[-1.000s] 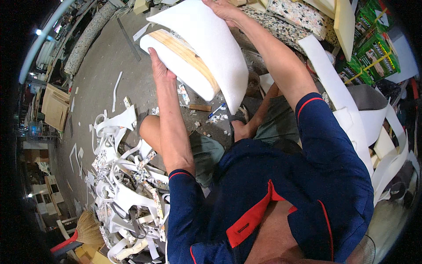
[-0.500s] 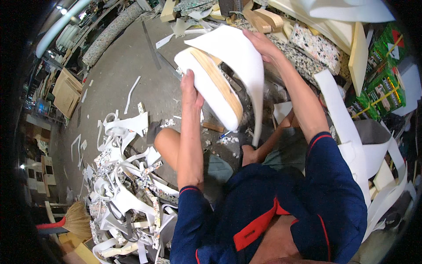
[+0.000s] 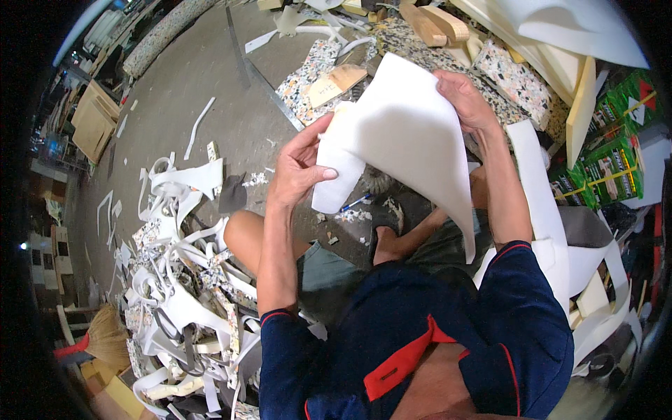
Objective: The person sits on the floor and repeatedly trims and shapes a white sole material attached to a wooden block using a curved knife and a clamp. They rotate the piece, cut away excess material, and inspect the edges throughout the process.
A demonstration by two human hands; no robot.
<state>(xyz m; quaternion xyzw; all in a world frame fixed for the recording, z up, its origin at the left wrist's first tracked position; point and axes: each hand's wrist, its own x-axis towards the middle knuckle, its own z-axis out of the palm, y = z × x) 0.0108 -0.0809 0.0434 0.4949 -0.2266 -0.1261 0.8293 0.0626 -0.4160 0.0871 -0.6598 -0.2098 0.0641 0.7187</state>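
Observation:
Between my hands is a large curved sheet of white foam [image 3: 413, 119], its far corner raised and its narrow tail hanging toward my lap. My right hand [image 3: 467, 101] grips the sheet's upper right edge, thumb on top. My left hand [image 3: 299, 168] is closed around a white foam-padded piece [image 3: 337, 183], thumb over its face. The sheet overlaps that piece, so its wooden middle is hidden, and I cannot tell whether the two are joined. Beyond them a pale wooden block [image 3: 337, 85] lies on speckled foam.
Foam offcuts [image 3: 189, 301] heap up on my left, with a straw broom [image 3: 108, 334] beyond. Ahead lie a metal strip [image 3: 276, 98] and curved wooden pieces [image 3: 423, 24]. Green packages [image 3: 609, 171] and long white foam strips [image 3: 542, 203] are on my right. A blue pen [image 3: 355, 203] lies near my foot.
The foam sheet has swung down and to the right, now broad side up. The padded piece has turned, its wooden strip no longer showing. Both hands keep their hold.

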